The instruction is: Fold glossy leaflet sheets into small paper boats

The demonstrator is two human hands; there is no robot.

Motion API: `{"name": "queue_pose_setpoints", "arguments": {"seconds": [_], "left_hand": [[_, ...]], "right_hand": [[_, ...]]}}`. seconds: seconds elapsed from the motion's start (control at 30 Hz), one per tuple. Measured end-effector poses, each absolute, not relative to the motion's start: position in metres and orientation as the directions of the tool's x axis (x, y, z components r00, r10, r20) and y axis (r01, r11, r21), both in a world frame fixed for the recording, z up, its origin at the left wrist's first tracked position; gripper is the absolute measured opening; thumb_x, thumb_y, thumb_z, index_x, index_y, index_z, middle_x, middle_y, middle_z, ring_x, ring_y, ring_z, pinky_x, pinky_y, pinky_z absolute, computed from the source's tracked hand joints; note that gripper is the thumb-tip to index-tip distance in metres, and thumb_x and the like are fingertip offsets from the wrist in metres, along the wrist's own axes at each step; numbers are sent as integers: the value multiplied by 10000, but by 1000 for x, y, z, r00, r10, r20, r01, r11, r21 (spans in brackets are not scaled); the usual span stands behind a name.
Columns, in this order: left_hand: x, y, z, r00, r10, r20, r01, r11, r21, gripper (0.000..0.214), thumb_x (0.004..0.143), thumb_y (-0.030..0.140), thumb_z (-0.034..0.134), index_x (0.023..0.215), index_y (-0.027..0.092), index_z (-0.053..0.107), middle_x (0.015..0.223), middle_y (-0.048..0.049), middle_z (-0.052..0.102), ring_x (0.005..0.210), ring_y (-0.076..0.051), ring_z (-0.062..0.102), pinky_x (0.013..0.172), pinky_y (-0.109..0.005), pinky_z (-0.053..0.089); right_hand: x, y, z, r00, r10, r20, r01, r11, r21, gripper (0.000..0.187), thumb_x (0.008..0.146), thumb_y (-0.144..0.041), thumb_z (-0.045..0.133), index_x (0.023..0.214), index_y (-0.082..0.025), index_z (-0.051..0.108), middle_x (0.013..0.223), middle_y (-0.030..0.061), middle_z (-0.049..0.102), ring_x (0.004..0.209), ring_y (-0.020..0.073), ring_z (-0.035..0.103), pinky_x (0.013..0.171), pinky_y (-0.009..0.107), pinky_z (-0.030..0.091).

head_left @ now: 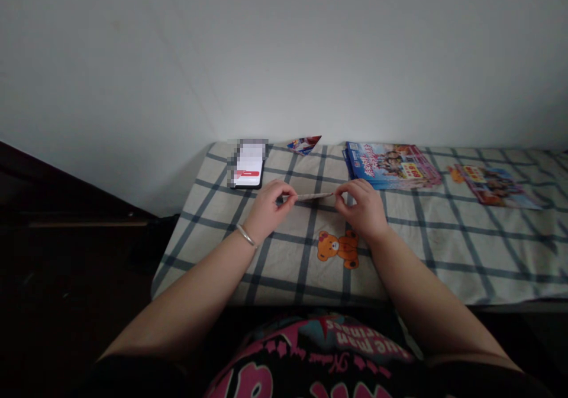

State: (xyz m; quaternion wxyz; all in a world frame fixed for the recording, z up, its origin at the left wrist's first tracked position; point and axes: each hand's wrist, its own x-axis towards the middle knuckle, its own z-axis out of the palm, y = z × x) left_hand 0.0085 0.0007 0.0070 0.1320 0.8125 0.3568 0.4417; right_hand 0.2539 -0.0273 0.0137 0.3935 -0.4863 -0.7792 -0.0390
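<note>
A thin, narrow strip of paper [314,197] is stretched between my two hands, seen nearly edge-on. My left hand [271,206], with a silver bangle at the wrist, pinches its left end between thumb and fingers. At the other end, my right hand [362,207] pinches the strip in the same way. Both hands are just above the checked cloth. A bear picture [337,248] shows on the cloth nearer to me. Behind the hands, against the wall, lies a small folded paper piece [305,145] with colourful print.
A phone [249,164] with a lit screen lies at the back left. A stack of printed leaflets [390,164] rests behind my right hand, and another leaflet [497,186] lies farther right. The checked tablecloth [284,280] meets a white wall [284,55].
</note>
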Motion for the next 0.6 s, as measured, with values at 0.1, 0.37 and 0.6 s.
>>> {"name": "queue_pose_setpoints", "arguments": {"seconds": [0.1,0.37,0.6], "left_hand": [[9,2,7,305,737,604,458,-669,585,37,880,157,580,855,183,581,830,-2,605,792,-138,588,748,-270,493],[10,-1,11,371,683,629,444,-726,526,66,900,192,577,838,193,599,834,-16,646,826,-159,609,764,-304,500],[13,-6,15,423,523,740,502,-815,290,48,875,183,596,855,209,631,863,-26,686,849,-182,610,828,-366,473]], "right_hand": [[251,-29,16,-144,718,681,783,503,-365,122,815,-114,568,841,-230,597,816,37,662,799,217,607,741,362,485],[235,-30,16,-331,687,647,718,628,-299,55,891,-222,617,921,-244,658,886,35,719,866,213,621,787,373,502],[232,-35,17,-307,672,673,747,609,-267,101,899,-206,599,903,-250,690,899,36,728,851,202,617,774,369,504]]}}
